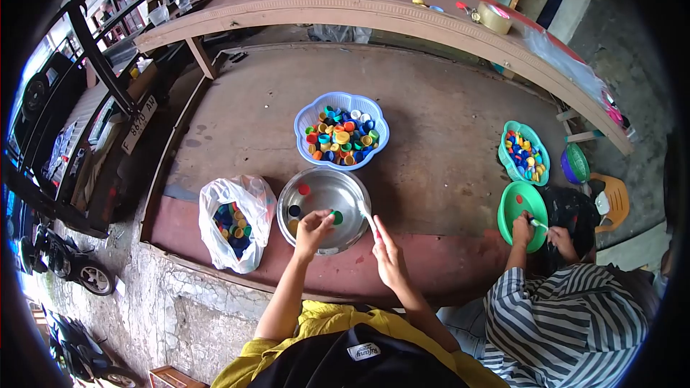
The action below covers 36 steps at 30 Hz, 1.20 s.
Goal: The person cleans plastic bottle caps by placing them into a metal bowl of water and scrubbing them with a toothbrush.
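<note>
My left hand (313, 231) pinches a green bottle cap (336, 218) over a steel basin (352, 241). In my right hand (390, 255) is a slim toothbrush (369, 218), its pale head tilted over the basin's right side. Brush and cap are apart. Inside the basin lie a red cap (304, 190), a dark blue cap (295, 210) and a yellowish cap (293, 225). Left of the basin stands an open white plastic bag (253, 197) with several coloured caps in it. Just behind the basin, a blue scalloped basket (305, 116) is heaped with caps.
At right, a person in a striped top (575, 309) works over a green basin (505, 226) with a small pale tool. Beyond it sits a turquoise basket (505, 154) of caps. A raised wooden beam (345, 4) spans the back, with a tape roll (494, 19) on it.
</note>
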Each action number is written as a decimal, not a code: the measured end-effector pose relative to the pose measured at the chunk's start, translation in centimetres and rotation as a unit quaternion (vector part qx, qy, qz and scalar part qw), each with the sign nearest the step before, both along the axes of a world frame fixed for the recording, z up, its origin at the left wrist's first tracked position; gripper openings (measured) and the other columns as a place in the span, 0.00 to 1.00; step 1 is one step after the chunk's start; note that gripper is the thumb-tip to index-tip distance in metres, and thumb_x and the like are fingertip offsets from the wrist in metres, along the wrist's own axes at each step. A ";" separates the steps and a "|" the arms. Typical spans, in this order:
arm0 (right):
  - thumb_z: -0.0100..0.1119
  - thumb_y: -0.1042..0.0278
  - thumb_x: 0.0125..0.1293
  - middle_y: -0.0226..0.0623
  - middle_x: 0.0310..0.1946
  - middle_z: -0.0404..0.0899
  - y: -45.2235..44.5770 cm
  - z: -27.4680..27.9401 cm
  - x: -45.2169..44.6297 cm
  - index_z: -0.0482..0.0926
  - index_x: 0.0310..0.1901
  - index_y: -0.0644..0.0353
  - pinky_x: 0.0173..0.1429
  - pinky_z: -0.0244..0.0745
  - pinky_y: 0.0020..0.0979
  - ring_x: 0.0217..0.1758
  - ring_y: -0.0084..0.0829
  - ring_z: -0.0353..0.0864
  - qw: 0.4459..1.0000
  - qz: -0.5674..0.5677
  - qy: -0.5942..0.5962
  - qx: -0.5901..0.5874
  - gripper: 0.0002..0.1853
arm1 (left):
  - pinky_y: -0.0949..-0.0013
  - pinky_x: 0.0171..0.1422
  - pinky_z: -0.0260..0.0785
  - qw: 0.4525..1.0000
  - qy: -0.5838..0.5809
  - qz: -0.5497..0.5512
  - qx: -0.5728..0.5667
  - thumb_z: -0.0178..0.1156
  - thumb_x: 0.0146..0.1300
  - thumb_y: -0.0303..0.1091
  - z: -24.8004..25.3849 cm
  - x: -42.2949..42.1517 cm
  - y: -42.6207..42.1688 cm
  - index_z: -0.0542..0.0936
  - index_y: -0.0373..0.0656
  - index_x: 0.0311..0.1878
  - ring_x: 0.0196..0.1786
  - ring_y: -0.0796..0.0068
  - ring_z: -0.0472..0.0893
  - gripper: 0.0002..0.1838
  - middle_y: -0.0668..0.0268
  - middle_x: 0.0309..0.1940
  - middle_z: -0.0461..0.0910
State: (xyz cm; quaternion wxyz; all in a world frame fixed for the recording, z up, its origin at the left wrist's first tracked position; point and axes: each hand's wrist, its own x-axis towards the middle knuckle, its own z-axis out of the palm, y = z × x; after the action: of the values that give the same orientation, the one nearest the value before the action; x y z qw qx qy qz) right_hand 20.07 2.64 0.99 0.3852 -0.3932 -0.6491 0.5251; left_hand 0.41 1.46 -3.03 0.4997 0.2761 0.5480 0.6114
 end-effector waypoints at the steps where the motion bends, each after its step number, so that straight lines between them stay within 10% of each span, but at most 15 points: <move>1: 0.37 0.70 0.72 0.24 0.28 0.65 -0.1 0.0 -0.4 0.59 0.67 0.57 0.33 0.60 0.16 0.27 0.16 0.58 0.999 0.021 -0.021 0.034 0.22 | 0.72 0.45 0.74 0.995 -0.100 0.014 0.004 0.59 0.62 0.33 -0.5 0.4 -0.3 0.77 0.39 0.42 0.38 0.78 0.80 0.09 0.67 0.38 0.80; 6: 0.41 0.75 0.69 0.49 0.45 0.77 0.3 -0.9 -1.8 0.63 0.65 0.51 0.41 0.72 0.27 0.32 0.28 0.77 0.973 0.094 -0.185 0.105 0.23 | 0.69 0.51 0.75 0.927 -0.364 0.050 0.072 0.55 0.64 0.29 -0.5 2.0 -0.5 0.75 0.41 0.46 0.41 0.78 0.80 0.08 0.68 0.39 0.79; 9: 0.45 0.79 0.64 0.56 0.44 0.75 2.2 -1.3 -2.1 0.64 0.64 0.52 0.42 0.73 0.28 0.37 0.35 0.81 0.982 0.017 -0.115 0.152 0.26 | 0.71 0.51 0.75 0.945 -0.291 0.120 0.090 0.54 0.64 0.26 -0.3 2.2 -0.9 0.74 0.41 0.47 0.44 0.77 0.79 0.08 0.67 0.42 0.79; 13: 0.47 0.82 0.61 0.53 0.48 0.76 -0.3 1.0 -2.3 0.64 0.64 0.52 0.46 0.73 0.27 0.42 0.37 0.81 0.953 0.143 -0.230 0.134 0.28 | 0.71 0.52 0.74 0.942 -0.299 0.115 0.101 0.52 0.66 0.28 -0.6 1.9 -0.9 0.73 0.39 0.48 0.44 0.75 0.80 0.09 0.66 0.43 0.79; 16: 0.47 0.80 0.61 0.55 0.31 0.77 1.4 -1.0 -3.1 0.65 0.64 0.52 0.38 0.73 0.34 0.33 0.47 0.80 0.982 0.015 -0.105 0.154 0.27 | 0.71 0.53 0.74 0.938 -0.312 0.110 0.099 0.51 0.67 0.29 -0.3 2.7 -0.9 0.73 0.38 0.50 0.45 0.74 0.80 0.11 0.64 0.44 0.79; 25: 0.40 0.80 0.65 0.54 0.52 0.72 2.6 0.8 -1.9 0.64 0.63 0.56 0.50 0.73 0.32 0.53 0.45 0.75 0.980 0.066 -0.119 0.147 0.24 | 0.68 0.54 0.73 0.941 -0.304 0.102 0.109 0.52 0.66 0.30 0.8 2.8 -1.3 0.74 0.40 0.47 0.43 0.76 0.80 0.09 0.66 0.41 0.80; 29: 0.42 0.80 0.64 0.56 0.33 0.76 1.3 -0.1 -2.2 0.64 0.63 0.57 0.37 0.70 0.26 0.29 0.38 0.78 0.976 0.114 -0.100 0.158 0.24 | 0.69 0.55 0.73 0.938 -0.303 0.108 0.131 0.52 0.66 0.30 0.8 2.3 -1.0 0.75 0.40 0.47 0.45 0.77 0.79 0.09 0.66 0.41 0.80; 34: 0.41 0.83 0.63 0.57 0.41 0.76 1.6 0.7 -2.1 0.63 0.64 0.56 0.43 0.72 0.27 0.37 0.41 0.81 0.970 0.112 -0.095 0.193 0.27 | 0.69 0.57 0.72 0.934 -0.300 0.128 0.147 0.49 0.67 0.28 -0.4 2.1 -0.8 0.72 0.36 0.52 0.49 0.71 0.79 0.12 0.60 0.46 0.78; 36: 0.47 0.81 0.60 0.53 0.27 0.76 1.6 -0.9 -2.9 0.62 0.65 0.46 0.31 0.71 0.39 0.29 0.50 0.78 0.969 0.106 -0.057 0.214 0.31 | 0.69 0.57 0.72 0.934 -0.302 0.130 0.136 0.49 0.67 0.28 -0.8 2.3 -0.9 0.72 0.36 0.52 0.49 0.72 0.79 0.12 0.60 0.46 0.78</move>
State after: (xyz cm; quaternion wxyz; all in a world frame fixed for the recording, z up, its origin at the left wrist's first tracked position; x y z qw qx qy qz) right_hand 17.16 4.25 0.05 0.3648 -0.2593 -0.8053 0.3887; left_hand 2.69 0.56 -3.86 0.5153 0.0695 0.3137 0.7945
